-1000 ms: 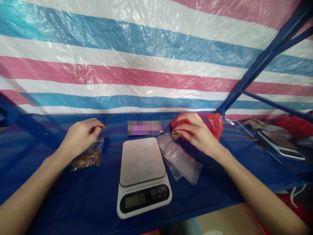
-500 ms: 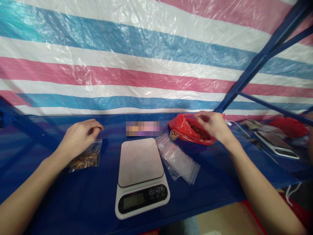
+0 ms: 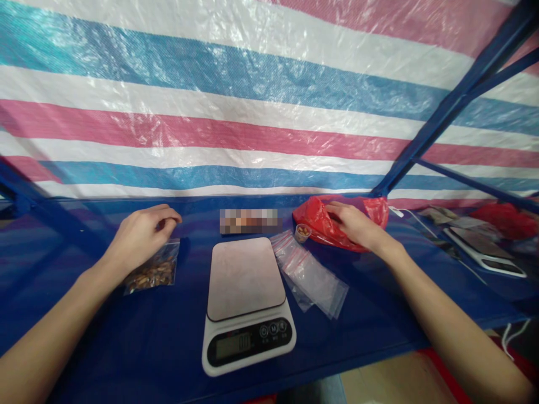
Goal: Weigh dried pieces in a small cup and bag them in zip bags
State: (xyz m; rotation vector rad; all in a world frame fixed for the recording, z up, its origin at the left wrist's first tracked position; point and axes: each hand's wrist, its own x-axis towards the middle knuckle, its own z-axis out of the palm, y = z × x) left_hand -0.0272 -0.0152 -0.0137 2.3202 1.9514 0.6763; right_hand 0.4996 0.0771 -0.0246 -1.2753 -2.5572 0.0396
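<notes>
My left hand point(image 3: 145, 233) hovers over a small clear zip bag point(image 3: 154, 275) of brown nuts or seeds. Its fingers are curled to the thumb, and nothing shows in them. To the right, my right hand point(image 3: 349, 221) reaches into an open red plastic bag point(image 3: 314, 219); its fingers are bent and closed, the tips partly hidden inside. Against that bag's left side stands a small clear cup point(image 3: 302, 232) with brown pieces in it. Between my hands lies a white kitchen scale point(image 3: 246, 280), its plate bare and its display apparently at zero. Flat clear zip bags point(image 3: 314, 280) overlap beside it.
A blurred-out flat item point(image 3: 250, 221) lies behind the scale. Another scale point(image 3: 484, 249) and a red bag point(image 3: 501, 219) sit farther right on the blue table point(image 3: 160, 342). Blue metal posts point(image 3: 438, 123) and a striped tarp point(image 3: 210, 129) stand behind.
My right hand has moved down and slightly left into the red bag, now covering most of the dark contents seen before. The left hand keeps its pose. The view has shifted slightly.
</notes>
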